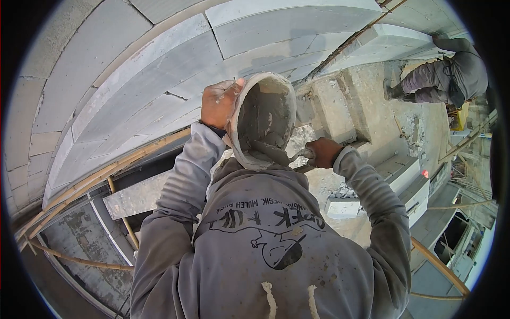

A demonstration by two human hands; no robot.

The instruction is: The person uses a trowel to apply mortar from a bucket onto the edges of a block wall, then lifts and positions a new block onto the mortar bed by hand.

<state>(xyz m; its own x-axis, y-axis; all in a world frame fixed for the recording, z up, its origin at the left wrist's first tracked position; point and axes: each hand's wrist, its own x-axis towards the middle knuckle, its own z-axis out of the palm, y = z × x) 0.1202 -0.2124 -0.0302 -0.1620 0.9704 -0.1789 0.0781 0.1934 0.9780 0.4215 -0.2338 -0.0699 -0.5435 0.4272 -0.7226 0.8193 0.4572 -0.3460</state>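
Observation:
My left hand point(220, 105) is closed on the side and rim of a mortar-crusted bucket point(291, 106), which is tipped so its mouth faces me. Grey wet mortar point(260, 117) coats the inside. In my right hand point(323, 152) is the handle of a trowel point(272, 152). Its blade lies inside the lower rim of the bucket, with mortar on or around it. The bucket is close in front of my grey hoodie point(265, 228), and its underside is hidden.
A wall of pale blocks point(297, 26) curves across the front and left. Bamboo poles point(106, 169) run along its base. Another person point(446, 74) stands at the upper right. Blocks point(404, 178) and rubble point(344, 191) lie at the right, near another bamboo pole point(438, 266).

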